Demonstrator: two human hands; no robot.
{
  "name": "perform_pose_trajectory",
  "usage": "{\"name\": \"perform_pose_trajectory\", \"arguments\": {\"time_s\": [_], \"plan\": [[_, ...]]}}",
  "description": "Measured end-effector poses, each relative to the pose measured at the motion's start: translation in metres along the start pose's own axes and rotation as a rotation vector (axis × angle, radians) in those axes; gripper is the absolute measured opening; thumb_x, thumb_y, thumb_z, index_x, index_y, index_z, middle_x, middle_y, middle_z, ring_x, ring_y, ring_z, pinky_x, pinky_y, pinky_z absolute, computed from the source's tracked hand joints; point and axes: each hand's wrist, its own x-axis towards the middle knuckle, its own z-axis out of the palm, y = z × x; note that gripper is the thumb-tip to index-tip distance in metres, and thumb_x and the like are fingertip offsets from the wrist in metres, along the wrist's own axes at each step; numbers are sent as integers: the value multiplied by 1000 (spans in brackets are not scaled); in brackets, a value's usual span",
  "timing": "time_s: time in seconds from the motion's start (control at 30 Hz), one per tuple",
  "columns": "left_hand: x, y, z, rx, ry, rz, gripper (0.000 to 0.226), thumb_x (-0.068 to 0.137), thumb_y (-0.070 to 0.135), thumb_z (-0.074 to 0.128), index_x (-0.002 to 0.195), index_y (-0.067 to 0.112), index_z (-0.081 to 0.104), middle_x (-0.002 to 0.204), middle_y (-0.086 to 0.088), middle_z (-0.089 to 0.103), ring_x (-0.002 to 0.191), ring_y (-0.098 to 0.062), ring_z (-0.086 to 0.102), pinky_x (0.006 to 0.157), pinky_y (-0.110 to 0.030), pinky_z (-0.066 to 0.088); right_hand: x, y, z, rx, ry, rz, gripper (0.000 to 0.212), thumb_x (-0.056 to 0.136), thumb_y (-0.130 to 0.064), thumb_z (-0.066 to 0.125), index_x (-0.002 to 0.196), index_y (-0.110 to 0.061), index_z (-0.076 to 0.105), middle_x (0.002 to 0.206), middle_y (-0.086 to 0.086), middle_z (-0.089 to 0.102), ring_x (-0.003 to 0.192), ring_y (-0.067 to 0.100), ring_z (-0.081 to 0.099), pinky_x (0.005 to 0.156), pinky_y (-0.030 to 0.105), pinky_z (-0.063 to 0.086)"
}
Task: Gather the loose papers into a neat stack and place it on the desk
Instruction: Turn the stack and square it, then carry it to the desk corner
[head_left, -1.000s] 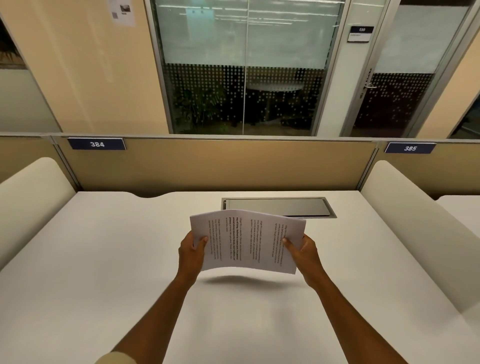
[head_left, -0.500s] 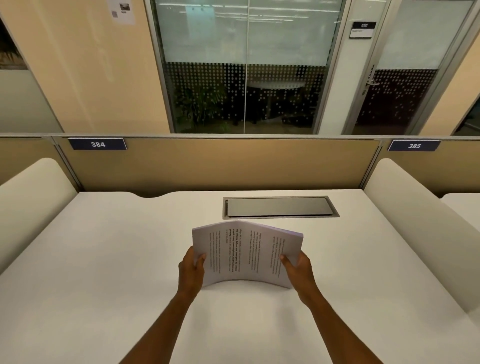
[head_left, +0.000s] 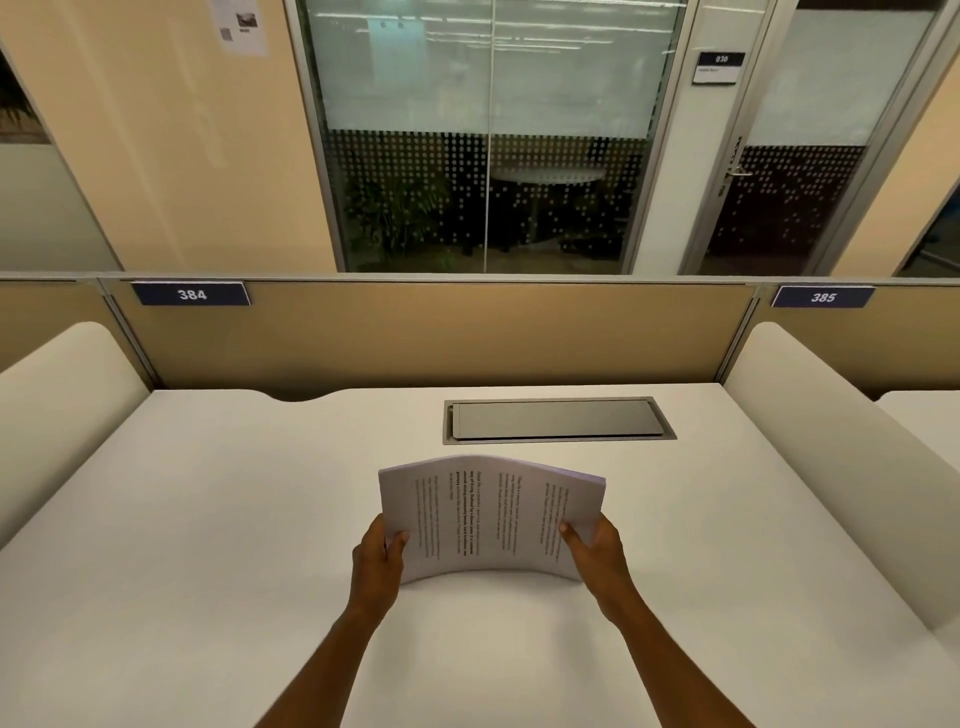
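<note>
Study booth surroundings
A grey cable hatch (head_left: 558, 420) lies closed; plates "384" (head_left: 191, 294) and "385" (head_left: 823, 297) sit on the tan partition (head_left: 431, 332).

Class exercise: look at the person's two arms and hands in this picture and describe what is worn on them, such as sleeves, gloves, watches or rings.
Both forearms are bare right down to the bottom edge of the picture; no sleeve shows. The left hand and right hand wear no gloves. No watch, bracelet or ring is visible on either wrist or on the fingers that show.

White papers (head_left: 493, 519) bear black text, the desk (head_left: 208, 519) is white, and the partition (head_left: 415, 338) is tan.
</note>
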Motion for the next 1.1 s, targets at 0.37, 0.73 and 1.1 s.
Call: {"name": "perform_pose_trajectory", "arguments": {"time_s": [0.37,0.73,1.1], "plan": [[7,9,2,-32,30,17,29,98,2,47,125,7,53,113,-13,64,101,-31,62,90,-46,57,0,1,1,50,9,-28,34,94,-14,61,126,-23,51,109,0,64,104,25,63,88,39,56],[2,6,-3,23,-6,-2,29,98,1,45,126,8,52,110,-9,63,101,-30,62,82,-35,57,-3,7,0,40,-10,-4,36,94,-12,60,128,-18,52,114,7,65,106,27,64,87,41,58],[72,102,-39,250,-34,315,14,100,19,45,91,9,48,81,2,65,71,-11,68,50,-18,54,22,-45,-27,172,31,-106,25,84,-12,74,106,-15,62,98,8,71,90,24,70,71,30,60]]}}
